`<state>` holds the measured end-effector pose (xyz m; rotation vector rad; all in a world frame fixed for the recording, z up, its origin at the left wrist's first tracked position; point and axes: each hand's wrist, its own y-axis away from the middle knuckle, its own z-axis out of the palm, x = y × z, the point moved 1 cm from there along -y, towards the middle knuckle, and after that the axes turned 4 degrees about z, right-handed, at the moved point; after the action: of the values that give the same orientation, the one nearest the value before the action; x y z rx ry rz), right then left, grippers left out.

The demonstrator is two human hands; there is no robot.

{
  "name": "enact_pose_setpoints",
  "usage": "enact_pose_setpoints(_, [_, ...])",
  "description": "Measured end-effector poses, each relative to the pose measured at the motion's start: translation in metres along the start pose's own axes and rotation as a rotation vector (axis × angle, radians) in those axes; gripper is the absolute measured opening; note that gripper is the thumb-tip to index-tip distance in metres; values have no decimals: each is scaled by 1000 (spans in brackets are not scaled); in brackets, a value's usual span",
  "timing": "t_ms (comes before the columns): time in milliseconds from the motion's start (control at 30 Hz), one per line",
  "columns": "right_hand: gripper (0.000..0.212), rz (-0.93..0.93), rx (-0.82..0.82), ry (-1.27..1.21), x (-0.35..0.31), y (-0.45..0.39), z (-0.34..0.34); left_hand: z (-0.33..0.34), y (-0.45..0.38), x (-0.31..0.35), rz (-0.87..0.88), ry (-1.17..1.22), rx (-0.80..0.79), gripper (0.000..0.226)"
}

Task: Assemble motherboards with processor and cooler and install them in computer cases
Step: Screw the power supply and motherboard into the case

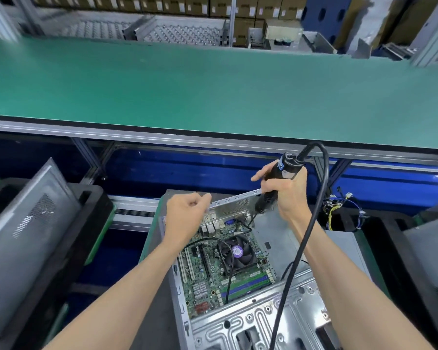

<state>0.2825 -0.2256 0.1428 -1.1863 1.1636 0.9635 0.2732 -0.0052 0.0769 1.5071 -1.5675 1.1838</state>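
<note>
An open metal computer case (pixel 258 322) lies in front of me with a green motherboard (pixel 208 279) inside it. A black cooler fan (pixel 235 251) with a purple label sits on the board. My right hand (pixel 286 190) grips a black electric screwdriver (pixel 276 183), tilted down, with its tip near the board's far right corner by the case's rear wall. A black cable (pixel 314 223) loops from the tool's top down across the case. My left hand (pixel 185 215) hovers over the case's rear left corner with fingers curled; whether it holds something small I cannot tell.
A long green conveyor belt (pixel 213 92) runs across behind the case. A closed grey case (pixel 18 236) leans at the left and another case (pixel 430 251) stands at the right. Loose coloured wires (pixel 339 208) hang at the right. Cardboard boxes (pixel 187 3) fill the far shelves.
</note>
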Motion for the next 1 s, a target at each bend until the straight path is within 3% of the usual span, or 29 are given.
enact_pose_setpoints(133, [24, -42, 92, -114, -18, 15, -12, 7, 22, -5, -415, 612, -9, 51])
enact_pose_setpoints(233, [25, -94, 141, -262, -38, 25, -22, 13, 30, -6, -627, 1056, 6, 41])
enact_pose_setpoints(300, [28, -88, 165, -434, -53, 33, -30, 18, 38, -5, -673, 1265, 22, 36])
enact_pose_setpoints(500, [24, -37, 198, -756, -87, 54, -39, 23, 54, 1, -632, 1447, -85, 45])
enact_pose_setpoints(567, [31, -14, 212, -808, -92, 58, -38, 20, 54, 4, -620, 1524, -113, 51])
enact_pose_setpoints(700, [22, 17, 213, -807, -94, 63, -29, 17, 55, 9, -545, 1533, -175, 80])
enact_pose_setpoints(1000, [26, 62, 185, -792, -89, 68, -17, 19, 57, 14, -519, 1579, -188, 82])
